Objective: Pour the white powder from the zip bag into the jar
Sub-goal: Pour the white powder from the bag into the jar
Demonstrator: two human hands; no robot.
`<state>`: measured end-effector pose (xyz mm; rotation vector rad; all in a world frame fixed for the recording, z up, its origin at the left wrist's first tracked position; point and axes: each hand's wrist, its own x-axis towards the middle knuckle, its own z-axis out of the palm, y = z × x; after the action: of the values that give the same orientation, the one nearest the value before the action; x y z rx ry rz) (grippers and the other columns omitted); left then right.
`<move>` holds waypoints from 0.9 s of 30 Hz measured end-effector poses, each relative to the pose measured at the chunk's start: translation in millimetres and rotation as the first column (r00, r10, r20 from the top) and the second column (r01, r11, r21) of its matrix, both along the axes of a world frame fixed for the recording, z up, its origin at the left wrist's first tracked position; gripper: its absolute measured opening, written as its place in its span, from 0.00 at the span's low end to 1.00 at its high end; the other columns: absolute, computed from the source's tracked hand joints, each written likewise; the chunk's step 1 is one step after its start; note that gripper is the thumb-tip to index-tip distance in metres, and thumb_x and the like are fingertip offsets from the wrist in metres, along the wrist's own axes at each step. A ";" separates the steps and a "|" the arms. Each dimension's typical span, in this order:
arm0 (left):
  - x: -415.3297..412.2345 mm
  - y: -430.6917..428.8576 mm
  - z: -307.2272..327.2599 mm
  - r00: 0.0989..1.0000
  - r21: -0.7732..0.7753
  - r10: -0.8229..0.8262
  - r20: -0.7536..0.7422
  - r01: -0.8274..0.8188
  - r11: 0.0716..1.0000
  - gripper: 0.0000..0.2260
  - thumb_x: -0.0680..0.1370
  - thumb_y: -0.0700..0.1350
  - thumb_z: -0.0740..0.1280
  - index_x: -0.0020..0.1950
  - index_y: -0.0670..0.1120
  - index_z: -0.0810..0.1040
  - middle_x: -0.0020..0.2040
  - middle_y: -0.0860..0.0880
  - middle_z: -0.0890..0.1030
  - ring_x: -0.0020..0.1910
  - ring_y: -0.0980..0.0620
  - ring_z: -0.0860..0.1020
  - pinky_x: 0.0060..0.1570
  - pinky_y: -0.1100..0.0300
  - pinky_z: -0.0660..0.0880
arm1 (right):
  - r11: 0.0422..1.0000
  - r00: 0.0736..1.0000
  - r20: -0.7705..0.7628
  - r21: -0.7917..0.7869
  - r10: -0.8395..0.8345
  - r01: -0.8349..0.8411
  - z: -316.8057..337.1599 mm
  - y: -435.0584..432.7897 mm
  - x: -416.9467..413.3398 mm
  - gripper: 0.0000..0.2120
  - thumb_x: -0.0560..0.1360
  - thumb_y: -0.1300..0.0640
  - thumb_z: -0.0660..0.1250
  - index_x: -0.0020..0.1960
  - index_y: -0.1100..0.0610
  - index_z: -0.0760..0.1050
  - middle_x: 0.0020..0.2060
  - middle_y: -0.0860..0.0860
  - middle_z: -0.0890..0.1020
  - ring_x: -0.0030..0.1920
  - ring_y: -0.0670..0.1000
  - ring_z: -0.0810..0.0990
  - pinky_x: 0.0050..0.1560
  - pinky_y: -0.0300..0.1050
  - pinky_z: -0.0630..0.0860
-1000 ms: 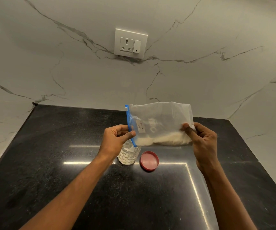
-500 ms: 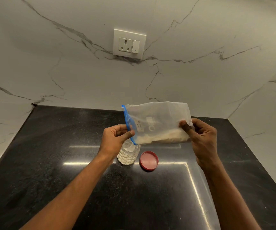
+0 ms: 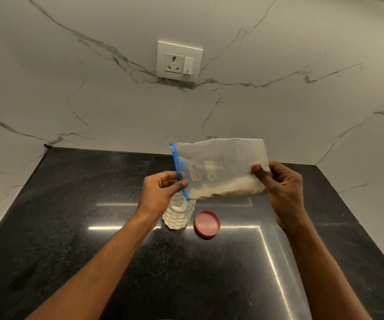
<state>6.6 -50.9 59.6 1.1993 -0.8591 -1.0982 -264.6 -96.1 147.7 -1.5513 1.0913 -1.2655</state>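
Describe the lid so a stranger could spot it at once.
On the black counter, below the wall socket, a clear jar stands under the held zip bag. The lid lies just right of the jar: the only red, flat, round thing there.

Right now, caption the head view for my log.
Both hands hold zip bag sideways, blue zip end over open jar; red lid beside it.

Black stone counter (image 3: 75,227), glossy, speckled.
On it: clear jar (image 3: 179,214) with white powder inside, red lid (image 3: 207,224) flat just right of it.
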 end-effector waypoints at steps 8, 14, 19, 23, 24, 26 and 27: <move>-0.6 0.6 3.5 1.000 -0.012 0.007 -0.007 -0.008 1.000 0.11 0.76 0.35 0.76 0.58 0.40 0.85 0.52 0.44 0.90 0.52 0.49 0.89 0.49 0.59 0.85 | 1.000 1.000 0.001 -0.017 -0.015 0.015 -0.7 -4.7 -0.8 0.05 0.78 0.53 0.72 0.48 0.53 0.84 0.41 0.49 0.86 0.42 0.48 0.84 0.41 0.39 0.82; -2.1 0.4 6.0 1.000 -0.020 0.006 0.010 -0.005 1.000 0.11 0.76 0.35 0.76 0.58 0.40 0.85 0.52 0.45 0.90 0.52 0.49 0.89 0.50 0.59 0.85 | 0.997 0.996 -0.083 -0.062 -0.042 0.037 0.8 -5.9 1.6 0.06 0.78 0.49 0.72 0.46 0.50 0.84 0.41 0.51 0.85 0.41 0.48 0.83 0.40 0.40 0.81; -1.4 -0.7 7.8 1.000 -0.025 0.007 -0.003 -0.007 1.000 0.10 0.76 0.35 0.76 0.57 0.42 0.86 0.50 0.47 0.90 0.51 0.51 0.89 0.47 0.62 0.85 | 0.997 0.996 -0.076 -0.066 -0.055 0.050 1.8 -6.2 1.7 0.06 0.78 0.49 0.71 0.48 0.51 0.83 0.42 0.49 0.85 0.43 0.47 0.84 0.41 0.41 0.83; -0.4 -0.9 5.6 1.000 -0.017 0.011 -0.002 -0.011 1.000 0.10 0.76 0.35 0.76 0.57 0.41 0.86 0.51 0.46 0.90 0.51 0.50 0.89 0.48 0.60 0.85 | 0.995 0.995 -0.080 -0.073 -0.067 0.061 1.2 -4.5 1.8 0.07 0.77 0.49 0.71 0.47 0.51 0.83 0.41 0.50 0.85 0.42 0.47 0.83 0.40 0.39 0.81; -0.7 -1.0 5.5 1.000 -0.016 0.013 0.004 -0.013 1.000 0.11 0.76 0.35 0.76 0.58 0.41 0.85 0.51 0.46 0.90 0.51 0.49 0.89 0.48 0.60 0.85 | 0.996 0.995 -0.083 -0.066 -0.062 0.056 1.2 -4.3 2.4 0.08 0.77 0.48 0.71 0.48 0.52 0.83 0.43 0.52 0.84 0.42 0.48 0.83 0.41 0.40 0.82; -0.8 -1.2 4.6 1.000 -0.013 0.020 0.011 -0.020 1.000 0.11 0.76 0.35 0.76 0.58 0.41 0.85 0.51 0.46 0.90 0.51 0.50 0.89 0.48 0.61 0.85 | 0.998 0.995 -0.092 -0.049 -0.041 0.037 1.2 -3.7 3.0 0.08 0.77 0.49 0.71 0.49 0.53 0.83 0.43 0.52 0.85 0.43 0.48 0.83 0.41 0.41 0.83; -0.8 -1.5 4.3 1.000 -0.012 0.022 0.010 -0.022 1.000 0.11 0.76 0.35 0.76 0.58 0.41 0.86 0.51 0.46 0.90 0.51 0.50 0.89 0.48 0.61 0.85 | 0.998 0.995 -0.092 -0.045 -0.038 0.034 1.5 -3.9 2.9 0.08 0.77 0.49 0.70 0.49 0.53 0.83 0.42 0.51 0.85 0.42 0.48 0.83 0.41 0.41 0.83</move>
<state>5.9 -52.4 63.9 1.2023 -0.8569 -1.0687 -261.7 -99.9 149.2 -1.6434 1.1617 -1.2592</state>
